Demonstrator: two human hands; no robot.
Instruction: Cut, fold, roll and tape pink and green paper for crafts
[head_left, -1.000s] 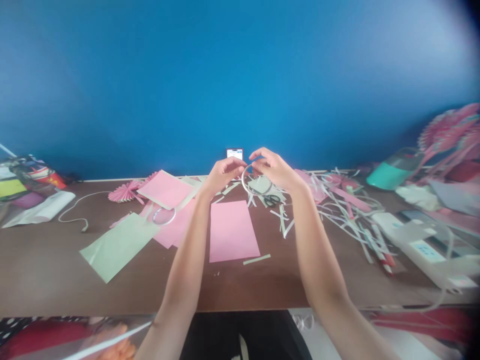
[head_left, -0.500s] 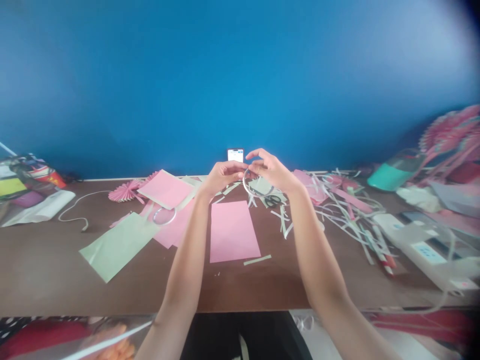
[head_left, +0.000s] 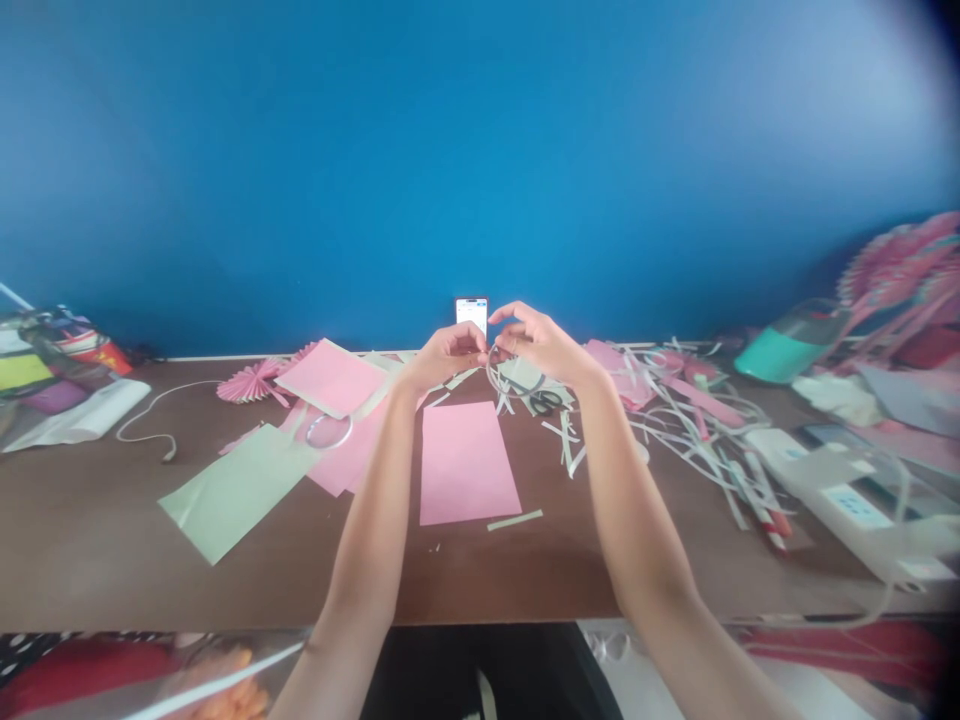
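Observation:
My right hand (head_left: pixel 541 346) grips the upper edge of a thin pale ring, which looks like a narrow tape roll (head_left: pixel 493 381), between thumb and fingers. The index finger is raised and curved. Close beside it, my left hand (head_left: pixel 452 354) has its thumb and fingers pinched together near the roll's edge; whatever lies between them is too small to make out. Both hands are held above the far part of the desk. Below them lies a pink paper sheet (head_left: pixel 466 465), with a narrow green strip (head_left: pixel 514 520) at its lower right corner.
A phone (head_left: pixel 472 312) stands against the blue wall. Black-handled scissors (head_left: pixel 545 402) and tangled pale strips (head_left: pixel 671 425) lie right, near a white device (head_left: pixel 855 500). Left are a green sheet (head_left: pixel 238 492), another ring (head_left: pixel 346 432), pink sheets (head_left: pixel 330 378) and a pleated pink fan (head_left: pixel 251 383).
The tape roll has tilted and dipped slightly in my right hand. My left fingers have shifted a little and stay pinched. The things on the desk have not moved.

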